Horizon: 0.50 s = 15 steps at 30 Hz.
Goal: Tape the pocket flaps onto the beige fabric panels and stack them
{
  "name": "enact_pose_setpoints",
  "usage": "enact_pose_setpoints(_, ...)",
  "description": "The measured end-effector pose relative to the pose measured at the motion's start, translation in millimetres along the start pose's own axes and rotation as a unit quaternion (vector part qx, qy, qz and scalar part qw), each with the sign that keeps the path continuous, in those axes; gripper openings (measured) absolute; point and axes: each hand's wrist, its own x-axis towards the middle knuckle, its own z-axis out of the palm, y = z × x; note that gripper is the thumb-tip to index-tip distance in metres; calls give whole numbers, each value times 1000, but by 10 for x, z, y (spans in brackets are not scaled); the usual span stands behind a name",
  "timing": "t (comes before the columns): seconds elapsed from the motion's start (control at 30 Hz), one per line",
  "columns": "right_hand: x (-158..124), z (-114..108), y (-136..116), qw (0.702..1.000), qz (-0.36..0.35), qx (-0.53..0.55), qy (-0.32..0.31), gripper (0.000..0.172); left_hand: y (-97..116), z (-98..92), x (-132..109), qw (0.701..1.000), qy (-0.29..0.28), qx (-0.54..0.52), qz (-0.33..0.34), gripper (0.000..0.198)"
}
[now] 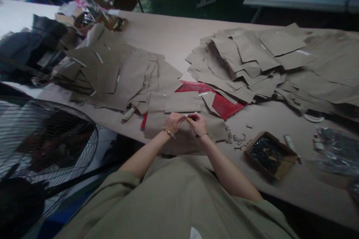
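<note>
My left hand [173, 122] and my right hand [198, 124] meet over a tan fabric piece [157, 119] at the table's front edge. Fingers of both are pinched together around something small, too small to make out, with a whitish bit showing between the fingertips. Just beyond them lies a folded tan flap [182, 102] with a dark lower edge. Under the fabric, a red sheet [227, 107] sticks out to the right. Small metal-looking pieces [238, 140] are scattered right of my right hand.
Tan fabric piles lie at the left [129, 74] and right [252, 56]. A cardboard box [283, 170] with dark small items stands at the right, near clear plastic bags [339, 149]. A wire-caged fan [84, 149] is at the lower left. Dark cloth [42, 41] lies far left.
</note>
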Motion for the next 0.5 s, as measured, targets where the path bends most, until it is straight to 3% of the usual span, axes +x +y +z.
enact_pose_setpoints(0.07,156,5,-42,987,-45,-151,-25,25,-177,61,100,999,15,-2,-30,19)
enact_pose_setpoints(0.2,422,-45,-76,893,-89,-424,-120,30,-392,241,214,998,4,-14,-66,21)
enact_pose_setpoints(0.3,539,-60,-43,849,-95,-483,-193,31,-446,332,216,997,-8,-19,-76,22)
enact_pose_setpoints(0.5,623,-39,-9,837,-79,-499,-213,29,-470,353,182,997,-13,-34,-66,18)
